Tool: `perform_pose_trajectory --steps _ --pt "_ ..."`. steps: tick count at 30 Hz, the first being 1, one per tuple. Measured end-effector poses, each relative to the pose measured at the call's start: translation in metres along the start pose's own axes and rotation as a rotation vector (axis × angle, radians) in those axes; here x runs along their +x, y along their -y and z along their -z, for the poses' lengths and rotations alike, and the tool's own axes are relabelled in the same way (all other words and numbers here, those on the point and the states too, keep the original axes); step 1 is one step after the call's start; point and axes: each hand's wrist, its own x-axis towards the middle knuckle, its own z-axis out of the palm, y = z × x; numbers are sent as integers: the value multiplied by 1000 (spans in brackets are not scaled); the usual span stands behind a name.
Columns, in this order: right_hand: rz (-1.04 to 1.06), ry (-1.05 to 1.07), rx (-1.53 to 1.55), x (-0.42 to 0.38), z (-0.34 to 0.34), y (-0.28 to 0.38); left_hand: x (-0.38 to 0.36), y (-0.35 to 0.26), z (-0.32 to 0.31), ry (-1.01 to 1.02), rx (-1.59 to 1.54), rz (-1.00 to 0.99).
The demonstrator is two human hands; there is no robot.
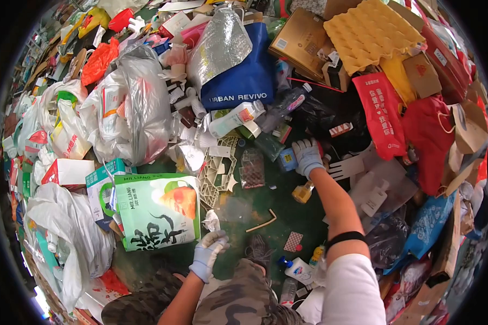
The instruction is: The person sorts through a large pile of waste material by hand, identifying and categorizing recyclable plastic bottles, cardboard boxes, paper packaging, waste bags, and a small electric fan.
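My right hand (308, 156), in a pale glove, reaches forward with its fingers curved over a blue container (288, 160) with a pale label; the palm side is hidden. Just below it lies a small clear bottle with yellowish contents (303, 192). My left hand (209, 254), also gloved, hangs low near my knees, fingers loosely bent, with nothing visible in them. Closest to it are a crumpled white tissue (211, 221) and a large green and white MR.LIANG bag (157, 211). A bent tan stick (262, 221) lies on the green floor between my hands.
Mixed waste surrounds me. A blue URBAN REVIVO bag (236, 81) and a white bottle (237, 119) lie ahead. Full plastic bags (141, 103) pile up at left. A yellow egg-crate sheet (371, 35) and a red bag (378, 114) are at right. A pump bottle (299, 271) lies near my legs.
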Motion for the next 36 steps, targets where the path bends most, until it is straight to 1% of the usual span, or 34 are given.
perform_pose_trajectory --steps 1,2,3,4,5,6,7,8,9,10,11,13,14,15,17,18,19,20,21,22,23,25,26,27,29,31,32,33,35,36 --pt "75 108 120 -5 12 2 7 2 -3 -8 -2 9" --pt "126 107 178 -12 20 9 15 3 -6 53 -51 -27" --pt "130 140 283 -22 35 19 26 6 -7 117 -99 -67" --pt "130 111 397 -34 50 31 42 19 -6 163 -65 -73" --pt "89 60 615 -44 59 46 52 24 -14 159 -70 -61" --pt "33 29 855 -52 62 64 58 27 -28 139 -131 -155" --pt "-7 94 1578 -56 54 90 61 32 -37 111 -186 -244" --pt "-67 111 1887 -61 32 122 69 33 -43 182 -211 -257" --pt "7 180 1956 -68 38 142 81 34 -48 262 -239 -283" --pt "111 124 1909 -63 43 155 92 42 -47 213 -381 -150" --pt "220 67 1860 -59 46 162 93 51 -40 208 -380 -155" --pt "412 44 1080 1 66 134 90 57 -21 -15 -597 -52" --pt "339 -243 832 26 79 123 75 42 -21 -47 -581 -106" --pt "255 -517 575 51 90 113 72 48 -14 -56 -573 -115" --pt "160 -641 233 111 80 102 69 66 3 -97 -443 -144" --pt "161 -656 235 117 81 106 63 68 3 -109 -451 -169" --pt "115 -447 174 122 85 108 57 67 5 -104 -449 -184" --pt "63 -238 107 128 87 109 53 66 8 -91 -425 -154" --pt "-11 -205 55 139 66 124 51 68 10 -77 -405 -119" --pt "12 -88 179 133 69 129 51 71 13 -42 -398 -173" --pt "36 31 306 125 70 132 51 75 14 -34 -405 -178" --pt "-136 7 735 86 87 127 39 68 13 -64 -423 -161" --pt "-211 -216 830 76 88 118 34 60 12 -41 -424 -181" --pt "-310 -546 631 72 75 109 36 63 13 -45 -432 -179" --pt "-551 -547 498 66 82 81 33 72 17 -78 -396 -165" --pt "-451 111 1385 93 7 60 31 68 11 -76 -382 -174" --pt "-362 162 1507 95 -13 66 33 68 10 -68 -355 -190" --pt "-440 148 1491 99 -16 73 35 68 9 -63 -331 -208" --pt "-525 83 1526 91 -7 79 37 63 3 -68 -344 -236" --pt "-519 69 1529 85 -2 78 35 55 -2 -88 -324 -258"
